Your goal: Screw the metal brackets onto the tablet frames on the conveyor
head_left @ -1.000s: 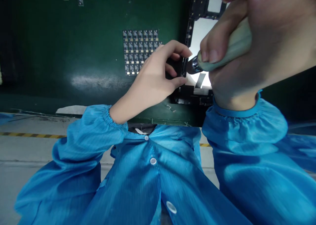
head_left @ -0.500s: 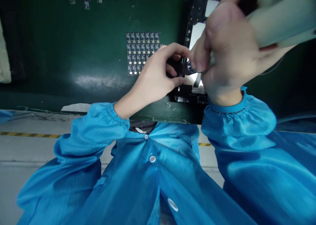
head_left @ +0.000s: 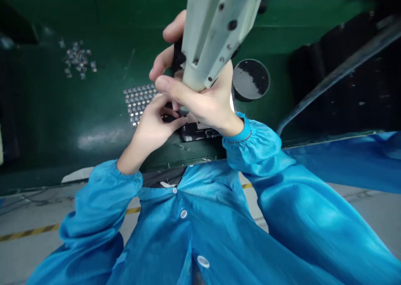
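Right hand wraps the upright pale-grey electric screwdriver; left hand pinches the black device frame near the green counter front edge, component grid just left.

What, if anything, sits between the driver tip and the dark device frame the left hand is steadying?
Cannot tell: the tip is hidden. The right hand grips the pale power screwdriver upright over the dark device frame, and its fingers cover the contact point. The left hand pinches the frame's left edge right beside it. The component sheet lies off to the left.
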Demonstrator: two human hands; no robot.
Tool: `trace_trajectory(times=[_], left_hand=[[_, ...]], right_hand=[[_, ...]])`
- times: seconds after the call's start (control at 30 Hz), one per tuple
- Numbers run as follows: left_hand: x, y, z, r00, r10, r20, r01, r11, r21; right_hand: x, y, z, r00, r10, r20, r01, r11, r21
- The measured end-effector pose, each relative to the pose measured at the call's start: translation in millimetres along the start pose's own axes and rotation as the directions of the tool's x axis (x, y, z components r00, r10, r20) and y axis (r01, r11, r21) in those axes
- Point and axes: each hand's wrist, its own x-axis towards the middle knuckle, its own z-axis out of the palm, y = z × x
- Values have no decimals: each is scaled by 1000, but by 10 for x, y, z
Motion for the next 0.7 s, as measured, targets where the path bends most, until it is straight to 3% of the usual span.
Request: trace_trajectory(times=[0.1,0.2,0.33,0.47,0.7], left_hand=[[-12,14,-70,999,-36,31,35,998,43],[-17,47,-119,996,-67,61,61,994,96],[-11,129,-154,987,-130,95,116,983,140],[-5,159,-171,984,-163,66,154,980,124],[-13,92,-202,987,-151,56,143,982,124]], right_hand=[[69,-86,-416,987,-100,-124,102,995,5],[75,-171,-989,950,-82,-303,60,995,-81],[25,-10,-1498,888,-150,-434,74,979,-188],[-35,176,-1554,879,-169,-446,88,976,-198],[-69,150,-1536,901,-107,-420,6,972,-234]])
